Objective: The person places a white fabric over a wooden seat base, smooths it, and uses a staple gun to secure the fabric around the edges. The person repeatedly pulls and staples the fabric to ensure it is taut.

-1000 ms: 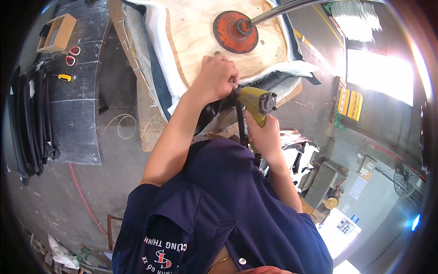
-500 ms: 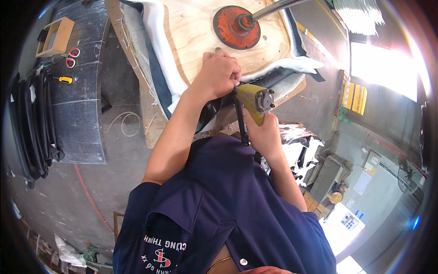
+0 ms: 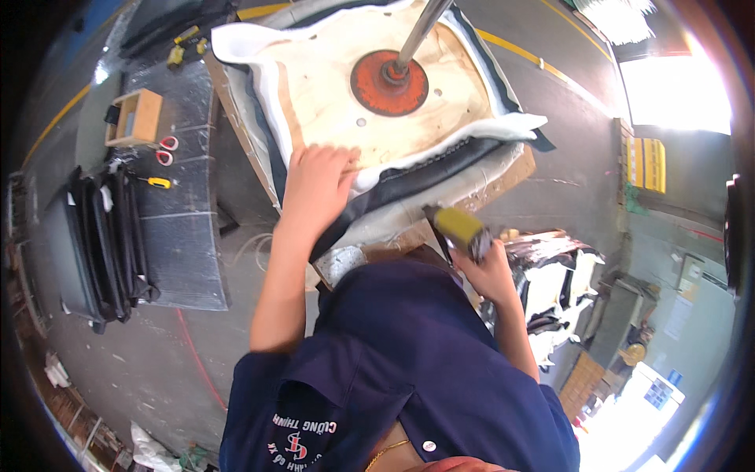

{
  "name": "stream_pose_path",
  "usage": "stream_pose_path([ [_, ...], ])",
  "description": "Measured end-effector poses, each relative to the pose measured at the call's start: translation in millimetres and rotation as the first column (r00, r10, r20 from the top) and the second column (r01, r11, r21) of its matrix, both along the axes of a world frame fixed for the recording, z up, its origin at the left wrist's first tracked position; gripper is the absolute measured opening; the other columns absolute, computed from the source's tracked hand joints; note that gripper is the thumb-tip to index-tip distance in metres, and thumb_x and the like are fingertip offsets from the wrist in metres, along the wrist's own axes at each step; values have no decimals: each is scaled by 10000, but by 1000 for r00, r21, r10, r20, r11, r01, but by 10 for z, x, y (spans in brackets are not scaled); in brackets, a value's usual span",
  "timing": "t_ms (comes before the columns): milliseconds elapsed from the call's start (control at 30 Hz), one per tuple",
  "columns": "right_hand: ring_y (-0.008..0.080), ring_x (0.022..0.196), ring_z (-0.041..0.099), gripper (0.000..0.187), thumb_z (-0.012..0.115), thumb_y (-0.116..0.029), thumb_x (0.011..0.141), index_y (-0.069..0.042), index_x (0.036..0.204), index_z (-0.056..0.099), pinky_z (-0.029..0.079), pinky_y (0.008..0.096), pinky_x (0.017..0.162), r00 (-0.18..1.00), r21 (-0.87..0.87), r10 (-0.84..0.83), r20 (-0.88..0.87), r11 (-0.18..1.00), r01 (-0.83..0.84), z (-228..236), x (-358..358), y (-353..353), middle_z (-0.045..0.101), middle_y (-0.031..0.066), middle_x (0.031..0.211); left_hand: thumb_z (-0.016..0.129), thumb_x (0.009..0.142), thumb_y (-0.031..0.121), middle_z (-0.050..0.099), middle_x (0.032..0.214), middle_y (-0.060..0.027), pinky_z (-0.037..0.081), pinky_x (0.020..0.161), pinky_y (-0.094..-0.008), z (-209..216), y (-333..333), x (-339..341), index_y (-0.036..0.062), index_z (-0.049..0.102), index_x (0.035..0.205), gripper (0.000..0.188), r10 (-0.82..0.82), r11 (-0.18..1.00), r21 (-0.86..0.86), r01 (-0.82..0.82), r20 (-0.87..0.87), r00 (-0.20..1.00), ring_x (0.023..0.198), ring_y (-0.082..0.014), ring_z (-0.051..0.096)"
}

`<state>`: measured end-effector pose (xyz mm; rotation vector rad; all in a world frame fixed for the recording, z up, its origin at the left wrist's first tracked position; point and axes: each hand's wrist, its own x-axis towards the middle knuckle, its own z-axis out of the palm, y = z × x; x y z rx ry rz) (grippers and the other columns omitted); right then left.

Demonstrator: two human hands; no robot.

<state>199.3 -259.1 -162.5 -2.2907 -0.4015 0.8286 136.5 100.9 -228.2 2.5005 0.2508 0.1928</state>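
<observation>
A plywood seat panel [image 3: 314,79] lies in front of me, wrapped at its edges by white padding [image 3: 503,126] and black cover material [image 3: 440,167]. A red round press plate [image 3: 377,94] on a metal rod bears down on the wood. My left hand [image 3: 318,185] rests over the panel's near left corner, fingers laid out across the wood and padding, thumb apart. My right hand [image 3: 489,274] is closed round the grip of a yellow-green staple gun [image 3: 460,230], held off the panel's near edge, its nose toward the cover. Motion smears the gun slightly.
At left, a plastic-wrapped table [image 3: 185,259] bears a wooden box [image 3: 135,118], red-handled scissors [image 3: 165,149], a yellow screwdriver [image 3: 157,182] and a stack of black covers [image 3: 98,244]. Black and white pieces [image 3: 550,287] are piled at right, beyond my right forearm.
The staple gun has pulled back from the cover edge, toward me and to the right. My left hand has moved left to the corner, its fingers loosened. The panel has turned, and the view has shifted.
</observation>
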Motion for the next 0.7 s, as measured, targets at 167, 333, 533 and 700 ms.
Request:
stream_pose_path([
  [167, 419, 930, 822, 498, 854, -163, 815, -27, 1292, 822, 631, 482, 861, 985, 147, 71, 155, 985, -94, -243, -150, -264, 822, 244, 969, 826, 1000, 306, 737, 1494, -87, 228, 1357, -621, 249, -848, -824, 154, 773, 1431, 460, 199, 980, -55, -193, 138, 970, 1518, -342, 604],
  [333, 442, 946, 799, 637, 834, -176, 745, -146, 1381, 825, 641, 525, 889, 940, -13, 338, 45, 941, -338, 8, -79, -54, 831, 223, 1002, 663, 1062, 598, 694, 1639, -35, 243, 1335, -634, -555, -622, -909, 296, 784, 1512, 556, 97, 829, 518, -210, 236, 967, 1506, -287, 617],
  [533, 440, 912, 788, 627, 821, -204, 777, -161, 1402, 828, 636, 533, 854, 858, 46, 512, -42, 859, -510, 138, -238, 84, 836, 208, 1006, 629, 1034, 557, 682, 1653, -48, 226, 1353, -645, -699, 522, -942, 283, 774, 1534, 587, -112, 820, 571, -37, 223, 968, 1547, -296, 592],
  [700, 437, 904, 787, 648, 813, -173, 736, -175, 1383, 843, 632, 525, 837, 860, 88, 503, -88, 864, -496, 194, -500, 51, 837, 202, 994, 656, 1076, 362, 408, 1823, -247, 178, 1372, -674, -880, 1331, -865, 145, 566, 1698, 665, 201, 701, 598, -389, 357, 912, 1699, -491, 318],
])
